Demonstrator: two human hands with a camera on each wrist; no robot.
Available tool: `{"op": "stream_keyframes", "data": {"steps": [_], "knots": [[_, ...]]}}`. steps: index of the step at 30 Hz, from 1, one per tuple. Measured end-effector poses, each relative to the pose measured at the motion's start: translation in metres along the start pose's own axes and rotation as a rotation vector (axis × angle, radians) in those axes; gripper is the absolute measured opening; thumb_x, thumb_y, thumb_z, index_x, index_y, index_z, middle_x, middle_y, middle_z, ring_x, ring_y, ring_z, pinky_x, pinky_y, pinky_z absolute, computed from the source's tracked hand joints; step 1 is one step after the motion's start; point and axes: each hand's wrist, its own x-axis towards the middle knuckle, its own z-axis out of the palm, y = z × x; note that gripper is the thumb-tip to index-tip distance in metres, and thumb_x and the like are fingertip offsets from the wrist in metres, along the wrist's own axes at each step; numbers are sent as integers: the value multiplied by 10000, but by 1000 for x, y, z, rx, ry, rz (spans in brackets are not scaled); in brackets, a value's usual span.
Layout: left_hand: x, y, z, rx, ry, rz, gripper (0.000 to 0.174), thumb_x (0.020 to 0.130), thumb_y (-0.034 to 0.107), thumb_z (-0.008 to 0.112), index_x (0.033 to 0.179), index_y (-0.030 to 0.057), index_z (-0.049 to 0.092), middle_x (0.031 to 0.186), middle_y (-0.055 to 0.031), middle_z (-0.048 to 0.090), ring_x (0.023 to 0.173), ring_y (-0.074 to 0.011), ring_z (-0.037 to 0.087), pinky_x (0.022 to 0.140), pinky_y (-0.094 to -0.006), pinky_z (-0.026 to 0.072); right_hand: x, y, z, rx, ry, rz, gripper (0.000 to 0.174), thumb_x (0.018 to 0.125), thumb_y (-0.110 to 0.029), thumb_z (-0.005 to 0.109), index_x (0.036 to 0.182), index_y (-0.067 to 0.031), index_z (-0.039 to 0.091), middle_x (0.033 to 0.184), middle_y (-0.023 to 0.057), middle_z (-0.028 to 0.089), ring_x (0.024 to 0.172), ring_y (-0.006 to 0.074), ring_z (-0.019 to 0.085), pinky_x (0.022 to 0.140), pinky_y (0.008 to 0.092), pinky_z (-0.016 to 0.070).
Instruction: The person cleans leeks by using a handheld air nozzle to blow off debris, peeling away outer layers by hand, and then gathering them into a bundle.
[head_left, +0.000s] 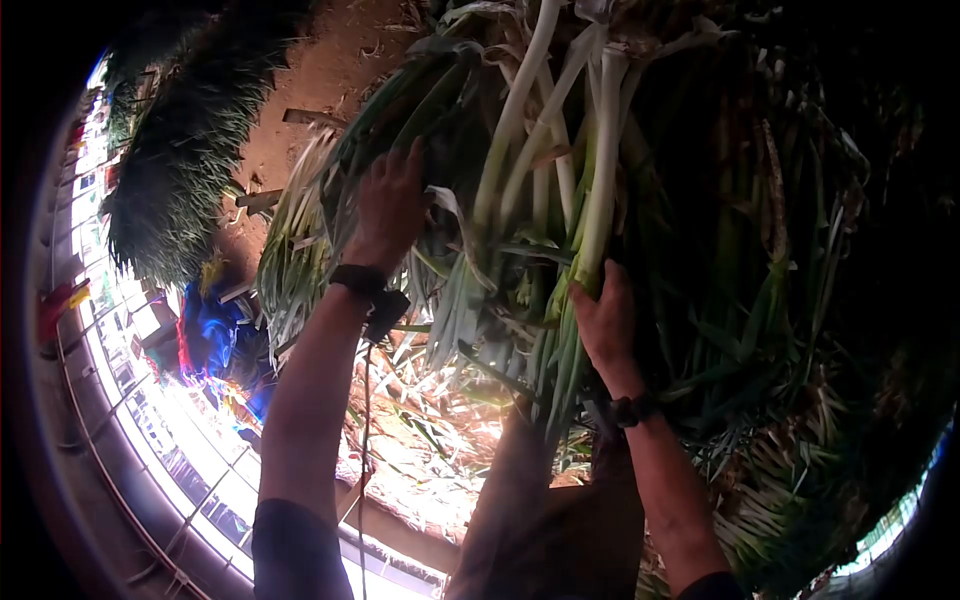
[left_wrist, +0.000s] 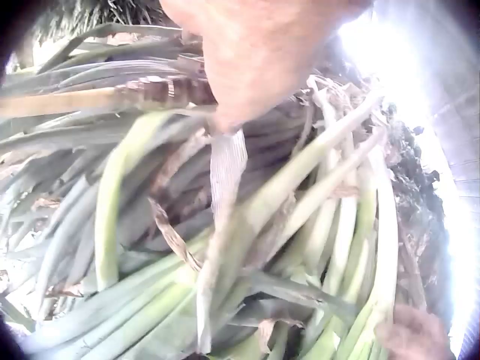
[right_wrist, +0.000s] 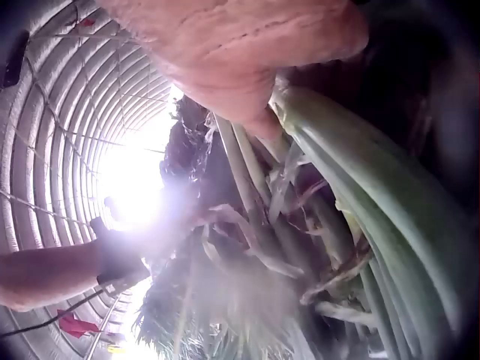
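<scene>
Long leeks with pale stems and green leaves lie heaped before me in the head view. My right hand (head_left: 607,318) grips a thick leek (head_left: 603,170) where its white stem turns green; in the right wrist view the thumb presses at the base of its leaves (right_wrist: 375,172). My left hand (head_left: 388,205) is over the dark leaves to the left. From its thumb tip hangs a pale, dry leaf strip (left_wrist: 227,172), pinched there in the left wrist view. More pale leek stems (left_wrist: 300,180) lie beside that strip.
A long row of leek tops (head_left: 190,150) lies beyond a strip of bare brown soil (head_left: 310,75). More leeks (head_left: 770,480) are piled at the right. Cut leaves litter the bright ground (head_left: 430,450) by my legs. A cable (head_left: 365,450) hangs from my left wrist.
</scene>
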Motion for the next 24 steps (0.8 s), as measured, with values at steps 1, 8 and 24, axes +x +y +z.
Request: {"op": "stream_keyframes", "data": {"steps": [1,8,24], "knots": [[-1,10,4,-3,-3,3,827,788,188,814,1508,80,422,1314,-173,560,1207,-382,540,982,-470,464,8,-4,-2,-2,0,5,465,866,-173,763,1238,42,583,1060,228,661,1003,372,648,908,447,517],[-33,92,28,-479,66,-237,574,802,129,795,1320,11,580,1181,-208,659,1076,-325,655,907,-438,516,31,-31,-12,-178,-41,-8,421,816,-292,814,1005,28,617,1005,248,669,937,450,620,823,500,518],[6,76,67,-1337,-623,-615,382,861,212,796,1142,-28,705,1027,-78,719,894,-159,657,795,-312,517,45,8,4,740,-304,397,409,840,-179,840,1144,27,661,1019,61,707,868,126,645,755,320,536]]}}
